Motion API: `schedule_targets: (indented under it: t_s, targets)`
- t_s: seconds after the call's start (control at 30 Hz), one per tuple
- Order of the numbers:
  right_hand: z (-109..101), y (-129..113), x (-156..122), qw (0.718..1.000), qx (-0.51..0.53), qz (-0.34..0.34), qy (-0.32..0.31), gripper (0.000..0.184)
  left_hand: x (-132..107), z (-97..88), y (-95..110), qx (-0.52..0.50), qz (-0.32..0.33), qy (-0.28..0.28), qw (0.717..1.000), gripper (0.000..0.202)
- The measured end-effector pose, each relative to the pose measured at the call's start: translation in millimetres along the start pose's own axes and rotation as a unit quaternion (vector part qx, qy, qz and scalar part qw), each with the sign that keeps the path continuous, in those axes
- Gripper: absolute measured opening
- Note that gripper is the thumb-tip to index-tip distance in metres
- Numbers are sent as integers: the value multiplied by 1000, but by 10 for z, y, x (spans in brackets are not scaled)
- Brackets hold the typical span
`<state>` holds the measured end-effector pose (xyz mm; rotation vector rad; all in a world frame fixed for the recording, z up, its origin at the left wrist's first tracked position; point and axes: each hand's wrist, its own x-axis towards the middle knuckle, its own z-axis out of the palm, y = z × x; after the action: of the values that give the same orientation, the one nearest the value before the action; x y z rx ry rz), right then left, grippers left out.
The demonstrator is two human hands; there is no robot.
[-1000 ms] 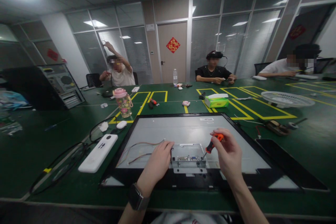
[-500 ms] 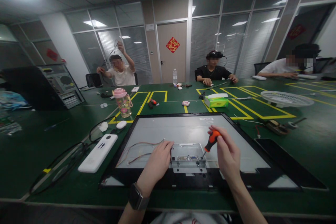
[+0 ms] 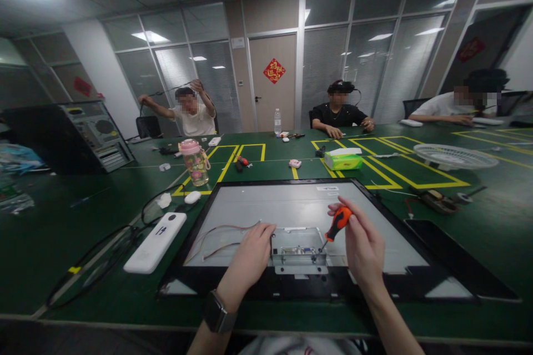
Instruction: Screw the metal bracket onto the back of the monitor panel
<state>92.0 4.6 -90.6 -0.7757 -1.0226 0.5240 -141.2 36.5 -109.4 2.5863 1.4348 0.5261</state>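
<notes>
A monitor panel (image 3: 291,205) lies face down on the green table (image 3: 83,222), its grey metal back up. A small metal bracket with ports (image 3: 297,252) sits near its front edge. My right hand (image 3: 362,244) is closed round an orange-and-black screwdriver (image 3: 335,224), whose tip rests at the bracket's right corner. My left hand (image 3: 252,258), with a watch on the wrist, presses on the panel at the bracket's left side, fingers curled. Thin wires (image 3: 220,233) run left from under it.
A white power strip (image 3: 156,241) and black cables lie left of the panel. Further back stand a pink-lidded bottle (image 3: 194,162), a tissue box (image 3: 343,161), a fan grille (image 3: 456,156) and an open computer case (image 3: 89,136). Three other people sit along the far side.
My right hand has shifted slightly on the screwdriver handle, tip staying at the bracket. My left hand has not moved. The person at far left has lowered and spread their arms.
</notes>
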Motion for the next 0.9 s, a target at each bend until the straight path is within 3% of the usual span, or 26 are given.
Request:
schedule_targets:
  t_s: [0.23, 0.43, 0.67, 0.8, 0.9]
  targets:
    - [11, -24, 33, 994, -79, -75, 26, 14, 0, -17, 12, -7, -5, -7, 1000, 47]
    - [-14, 20, -5, 1000, 6, -12, -14, 28, 2, -16, 17, 3, -10, -11, 1000, 47]
    - [-2, -27, 23, 992, -79, -98, 16, 11, 12, -23, 28, 13, -11, -21, 1000, 48]
    - [-22, 12, 1, 998, -26, -52, -13, 26, 13, -19, 25, 17, -12, -19, 1000, 50]
    - [-18, 26, 4, 999, -31, -41, -3, 23, 15, -16, 20, 17, -14, -20, 1000, 49]
